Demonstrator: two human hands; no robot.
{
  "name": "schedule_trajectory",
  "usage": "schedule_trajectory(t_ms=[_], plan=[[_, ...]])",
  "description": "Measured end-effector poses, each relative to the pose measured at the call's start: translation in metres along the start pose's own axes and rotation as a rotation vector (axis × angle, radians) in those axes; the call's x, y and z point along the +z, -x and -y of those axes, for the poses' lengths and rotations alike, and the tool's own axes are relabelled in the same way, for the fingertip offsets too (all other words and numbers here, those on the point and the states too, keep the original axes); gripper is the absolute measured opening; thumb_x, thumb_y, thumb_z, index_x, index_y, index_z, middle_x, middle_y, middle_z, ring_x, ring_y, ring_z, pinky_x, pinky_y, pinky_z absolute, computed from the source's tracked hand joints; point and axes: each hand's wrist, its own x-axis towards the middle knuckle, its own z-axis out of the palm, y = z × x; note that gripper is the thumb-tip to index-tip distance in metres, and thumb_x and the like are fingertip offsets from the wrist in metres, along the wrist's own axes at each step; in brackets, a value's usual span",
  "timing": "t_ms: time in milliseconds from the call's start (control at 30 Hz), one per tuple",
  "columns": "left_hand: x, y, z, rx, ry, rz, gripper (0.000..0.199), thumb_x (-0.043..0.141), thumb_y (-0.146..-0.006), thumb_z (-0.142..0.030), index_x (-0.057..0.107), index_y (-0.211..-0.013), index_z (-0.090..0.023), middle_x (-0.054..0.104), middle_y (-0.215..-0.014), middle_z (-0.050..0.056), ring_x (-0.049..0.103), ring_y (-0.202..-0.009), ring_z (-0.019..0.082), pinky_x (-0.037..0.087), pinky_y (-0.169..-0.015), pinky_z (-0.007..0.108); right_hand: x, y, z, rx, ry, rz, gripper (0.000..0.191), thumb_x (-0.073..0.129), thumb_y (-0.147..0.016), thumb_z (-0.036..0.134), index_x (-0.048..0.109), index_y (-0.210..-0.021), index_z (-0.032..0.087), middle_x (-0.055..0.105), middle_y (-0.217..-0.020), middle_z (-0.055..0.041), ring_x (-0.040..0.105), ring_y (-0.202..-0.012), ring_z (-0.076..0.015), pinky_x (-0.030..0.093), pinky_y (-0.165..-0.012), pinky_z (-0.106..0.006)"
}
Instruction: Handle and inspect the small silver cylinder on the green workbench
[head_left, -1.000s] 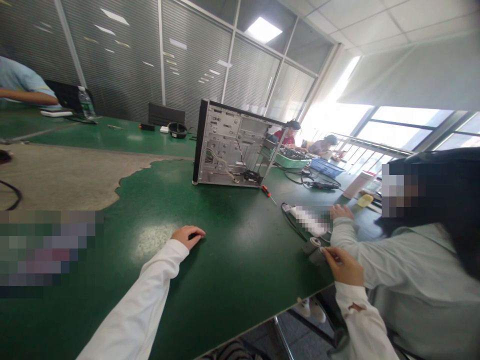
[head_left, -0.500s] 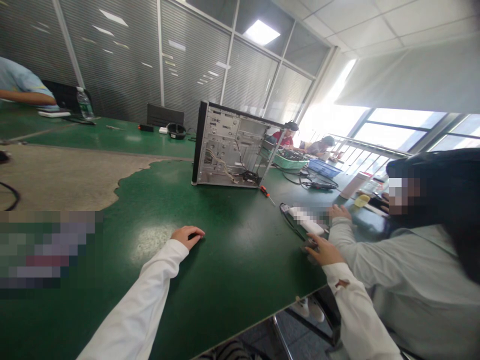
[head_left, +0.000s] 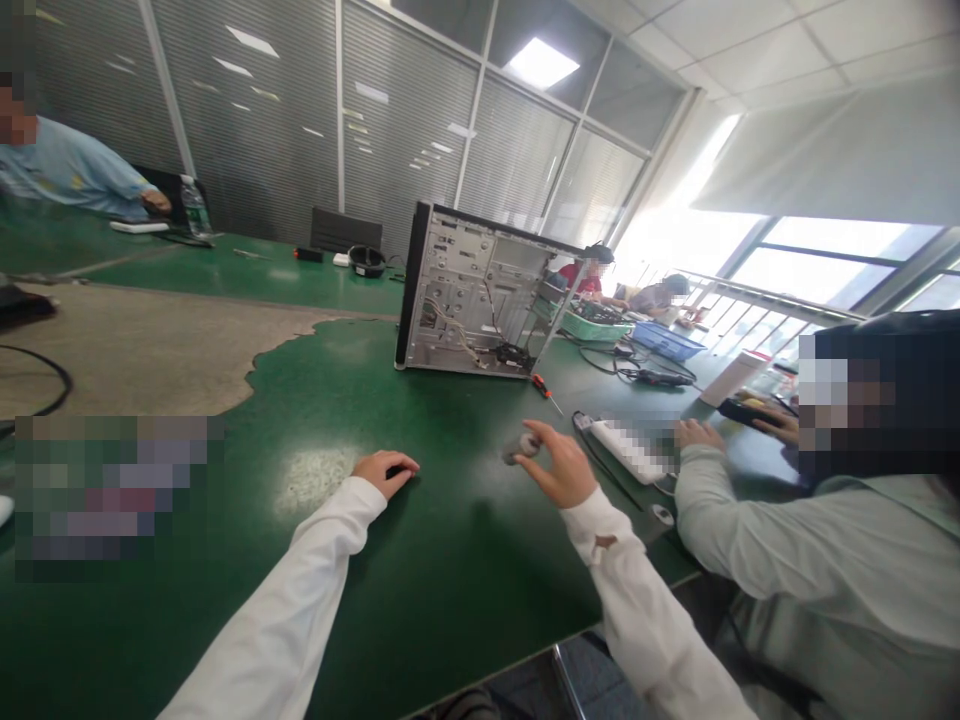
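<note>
My right hand [head_left: 561, 465] is raised over the green table, gripping a small round grey thing [head_left: 528, 443] between thumb and fingers; motion blur hides its exact kind. My left hand [head_left: 384, 472] rests on the tabletop, loosely curved, with a dark gap between thumb and fingers and nothing visible in it. Beyond both hands stands an upright computer case [head_left: 472, 295] with its side off, showing bare metal bays and loose cables. A screwdriver [head_left: 541, 386] with an orange and black handle lies by its lower right corner. To the right of my right hand is a white power strip [head_left: 628, 452].
A co-worker in a pale sleeve [head_left: 739, 530] sits close on the right. A small white disc [head_left: 661, 515] lies near the table edge. Green [head_left: 596, 328] and blue baskets [head_left: 667, 340] stand behind the case. A brown sheet [head_left: 150, 335] covers the table's left part.
My right hand has moved left, away from the power strip, carrying the small round thing. My left hand stays put on the table. The view has shifted slightly left.
</note>
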Motion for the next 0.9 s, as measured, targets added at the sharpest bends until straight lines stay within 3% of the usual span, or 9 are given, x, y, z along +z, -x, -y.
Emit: schedule_trajectory(t_ms=[133, 267, 467, 633, 767, 900], plan=[[0.001, 0.001, -0.001, -0.010, 0.080, -0.074, 0.029, 0.046, -0.068, -0.027, 0.055, -0.092, -0.015, 0.062, -0.084, 0.007, 0.055, -0.081, 0.019, 0.040, -0.076, 0.034, 0.039, -0.035, 0.064, -0.135, -0.131, 0.124, 0.048, 0.051, -0.067, 0.035, 0.037, -0.111, 0.018, 0.056, -0.091, -0.0058, 0.050, -0.086, -0.0191, 0.035, -0.076, -0.032], [0.001, 0.001, -0.001, -0.017, 0.227, -0.189, 0.034, 0.047, -0.067, -0.025, 0.048, -0.099, -0.012, 0.056, -0.093, 0.010, 0.054, -0.086, 0.018, 0.042, -0.075, 0.033, 0.082, -0.047, 0.097, -0.187, -0.262, 0.184, 0.050, 0.053, -0.064, 0.031, 0.036, -0.110, 0.018, 0.055, -0.089, -0.0055, 0.050, -0.083, -0.0193, 0.037, -0.073, -0.033], [-0.001, 0.003, -0.006, -0.031, 0.209, -0.183, 0.036, 0.050, -0.065, -0.025, 0.046, -0.099, -0.014, 0.055, -0.097, 0.009, 0.052, -0.090, 0.020, 0.044, -0.071, 0.033, 0.122, -0.032, 0.089, -0.014, -0.640, 0.160, 0.066, 0.056, -0.060, 0.026, 0.023, -0.117, 0.017, 0.050, -0.092, -0.0046, 0.051, -0.075, -0.0135, 0.043, -0.070, -0.028], [-0.001, 0.004, -0.015, 0.041, 0.131, -0.268, 0.056, 0.054, -0.063, -0.022, 0.032, -0.114, -0.015, 0.053, -0.098, 0.008, 0.052, -0.088, 0.018, 0.045, -0.068, 0.031, 0.122, -0.023, 0.079, -0.057, -0.763, 0.156, 0.072, 0.057, -0.058, 0.021, 0.019, -0.121, 0.020, 0.045, -0.100, -0.0049, 0.049, -0.076, -0.0120, 0.043, -0.073, -0.028], [0.001, 0.004, -0.017, 0.144, 0.017, -0.303, 0.040, 0.049, -0.067, -0.021, 0.040, -0.106, -0.017, 0.051, -0.100, 0.007, 0.048, -0.092, 0.018, 0.039, -0.080, 0.033, 0.119, -0.022, 0.079, -0.088, -0.771, 0.182, 0.074, 0.056, -0.058, 0.018, 0.018, -0.122, 0.021, 0.044, -0.101, -0.0052, 0.048, -0.079, -0.0133, 0.041, -0.076, -0.031], [0.001, 0.003, -0.016, 0.087, 0.022, -0.263, 0.029, 0.047, -0.069, -0.023, 0.046, -0.098, -0.019, 0.053, -0.095, 0.005, 0.050, -0.089, 0.017, 0.041, -0.078, 0.030, 0.118, -0.023, 0.080, -0.111, -0.746, 0.202, 0.076, 0.056, -0.057, 0.018, 0.018, -0.123, 0.022, 0.044, -0.103, -0.0058, 0.047, -0.084, -0.0162, 0.039, -0.079, -0.035]])
